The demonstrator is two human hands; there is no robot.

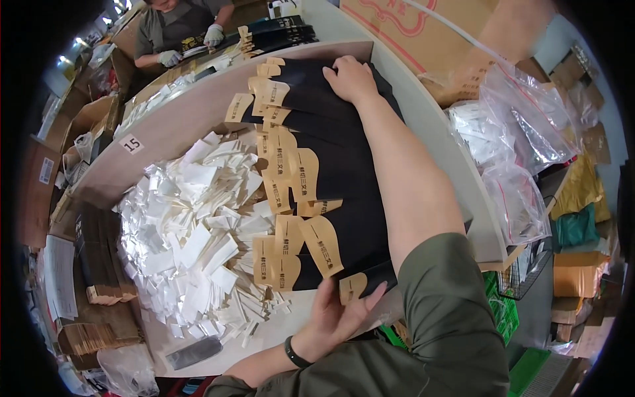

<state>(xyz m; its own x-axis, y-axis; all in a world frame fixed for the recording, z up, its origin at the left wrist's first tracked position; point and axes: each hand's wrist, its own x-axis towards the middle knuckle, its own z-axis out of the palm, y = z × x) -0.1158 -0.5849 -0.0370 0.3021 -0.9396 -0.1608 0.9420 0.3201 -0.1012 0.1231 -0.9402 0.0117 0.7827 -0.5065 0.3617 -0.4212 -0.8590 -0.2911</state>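
Note:
A wide, uneven pile of flat black packaging pieces (350, 165) with tan printed ends lies across the worktable, the tan ends overlapping on its left side. My right hand (350, 78) rests on the far end of the pile, fingers bent over the black surface and apart, gripping nothing I can see. At the near end, my left hand (337, 319), with a dark wristband, is turned palm up. Its fingers are spread beside a tan-ended piece (354, 287) at the pile's near edge. Whether the fingertips touch that piece is hard to tell.
A big heap of loose white paper slips (192, 245) spreads left of the pile. Grey partition boards (423, 126) wall the table. A dark flat strip (194, 353) lies at the near left. Plastic bags (519, 192) sit to the right. Across the partition, a gloved co-worker (188, 33) handles similar pieces.

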